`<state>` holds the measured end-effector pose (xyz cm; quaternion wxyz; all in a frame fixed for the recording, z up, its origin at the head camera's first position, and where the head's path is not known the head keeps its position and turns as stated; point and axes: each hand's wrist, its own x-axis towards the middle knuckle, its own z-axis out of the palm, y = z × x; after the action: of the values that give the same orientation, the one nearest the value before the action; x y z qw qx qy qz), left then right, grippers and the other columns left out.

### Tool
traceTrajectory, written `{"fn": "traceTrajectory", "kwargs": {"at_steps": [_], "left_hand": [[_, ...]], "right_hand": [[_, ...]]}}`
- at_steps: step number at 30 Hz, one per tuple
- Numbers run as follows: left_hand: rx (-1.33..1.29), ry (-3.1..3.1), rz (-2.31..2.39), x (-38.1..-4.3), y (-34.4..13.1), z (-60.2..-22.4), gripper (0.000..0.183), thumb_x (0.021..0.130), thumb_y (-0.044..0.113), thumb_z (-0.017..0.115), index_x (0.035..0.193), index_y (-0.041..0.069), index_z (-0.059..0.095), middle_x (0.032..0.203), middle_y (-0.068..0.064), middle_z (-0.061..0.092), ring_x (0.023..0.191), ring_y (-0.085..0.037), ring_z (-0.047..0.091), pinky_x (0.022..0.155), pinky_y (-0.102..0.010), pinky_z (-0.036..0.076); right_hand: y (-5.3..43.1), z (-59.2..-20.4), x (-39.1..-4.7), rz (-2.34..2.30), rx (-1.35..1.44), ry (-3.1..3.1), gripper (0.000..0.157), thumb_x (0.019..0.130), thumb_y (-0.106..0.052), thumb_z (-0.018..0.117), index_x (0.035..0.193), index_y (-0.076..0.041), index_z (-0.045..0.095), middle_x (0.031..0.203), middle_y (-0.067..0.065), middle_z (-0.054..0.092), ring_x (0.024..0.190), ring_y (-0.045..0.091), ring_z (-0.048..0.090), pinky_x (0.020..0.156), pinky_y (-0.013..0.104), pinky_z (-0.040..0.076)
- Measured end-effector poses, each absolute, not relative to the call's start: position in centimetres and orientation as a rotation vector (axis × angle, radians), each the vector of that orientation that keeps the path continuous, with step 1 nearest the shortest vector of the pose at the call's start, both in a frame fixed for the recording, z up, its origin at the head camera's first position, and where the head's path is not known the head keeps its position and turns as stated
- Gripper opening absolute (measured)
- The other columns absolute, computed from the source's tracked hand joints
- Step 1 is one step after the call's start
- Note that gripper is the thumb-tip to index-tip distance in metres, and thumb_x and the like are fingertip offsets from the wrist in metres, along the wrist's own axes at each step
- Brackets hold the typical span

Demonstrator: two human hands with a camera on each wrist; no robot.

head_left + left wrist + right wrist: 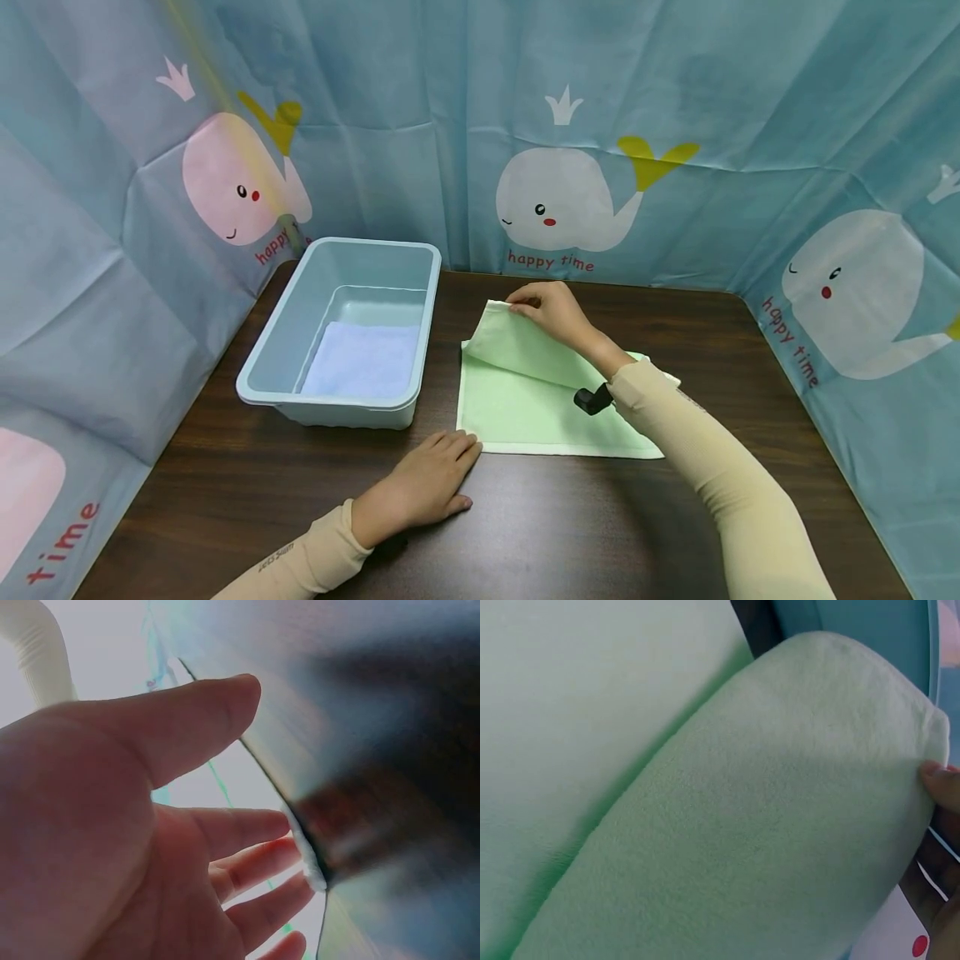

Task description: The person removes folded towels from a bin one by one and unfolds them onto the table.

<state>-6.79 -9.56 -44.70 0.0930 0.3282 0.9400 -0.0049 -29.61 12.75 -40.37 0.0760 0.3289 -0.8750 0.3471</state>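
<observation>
A light green towel (517,408) lies on the dark wooden table, its upper layer partly lifted along the far side. My right hand (553,315) pinches the raised far edge between thumb and fingers; the right wrist view shows the lifted flap (742,802) with the thumb on its rim. My left hand (431,475) rests on the table, its fairly straight fingertips touching the near left corner of the towel. In the left wrist view the left hand (150,817) has its thumb apart from the fingers.
Left of the towel stands a blue-grey plastic basin (258,390) with a folded pale lavender cloth (363,358) on its bottom. A blue curtain (390,183) with whale prints surrounds the table (555,525) at the back and sides. A small black device (592,400) sits at the right wrist.
</observation>
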Motion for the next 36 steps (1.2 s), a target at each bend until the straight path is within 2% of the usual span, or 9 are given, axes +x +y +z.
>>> {"fn": "traceTrajectory", "kwargs": {"at_steps": [8, 16, 24, 36], "left_hand": [[0.993, 2.757, -0.019, -6.8, -9.4, -44.3, 0.072, 0.092, 0.047, 0.064, 0.147, 0.004, 0.045, 0.158, -0.008, 0.04, 0.144, -0.026, 0.043, 0.118, -0.041, 0.037], [1.02, 2.742, 0.009, -7.1, -9.4, -44.3, 0.066, 0.093, 0.044, 0.064, 0.144, 0.005, 0.049, 0.154, -0.009, 0.046, 0.142, -0.027, 0.045, 0.117, -0.043, 0.038], [1.07, 2.791, 0.088, -7.4, -9.5, -44.3, 0.065, 0.093, 0.045, 0.064, 0.148, 0.016, 0.046, 0.145, -0.008, 0.053, 0.134, -0.024, 0.05, 0.113, -0.042, 0.041], [1.082, 2.788, 0.051, -7.5, -9.7, -44.7, 0.057, 0.092, 0.043, 0.066, 0.144, 0.023, 0.053, 0.146, -0.007, 0.053, 0.135, -0.024, 0.05, 0.113, -0.044, 0.041]], "right_hand": [[12.2, -40.2, -30.5, 1.014, 0.921, -2.697, 0.015, 0.091, -0.02, 0.072, 0.104, -0.016, 0.079, 0.102, 0.004, 0.078, 0.086, 0.016, 0.071, 0.075, 0.032, 0.058], [12.2, -41.1, -31.8, 1.028, 0.831, -2.724, 0.017, 0.092, -0.019, 0.071, 0.107, -0.014, 0.078, 0.103, 0.006, 0.077, 0.088, 0.018, 0.07, 0.076, 0.034, 0.057], [11.7, -42.5, -33.4, 1.029, 0.765, -2.749, 0.018, 0.093, -0.021, 0.07, 0.107, -0.014, 0.078, 0.105, 0.006, 0.077, 0.09, 0.02, 0.069, 0.077, 0.035, 0.056], [11.0, -43.9, -35.4, 1.023, 0.671, -2.8, 0.018, 0.093, -0.021, 0.069, 0.107, -0.014, 0.078, 0.107, 0.006, 0.077, 0.094, 0.021, 0.07, 0.081, 0.037, 0.056]]}}
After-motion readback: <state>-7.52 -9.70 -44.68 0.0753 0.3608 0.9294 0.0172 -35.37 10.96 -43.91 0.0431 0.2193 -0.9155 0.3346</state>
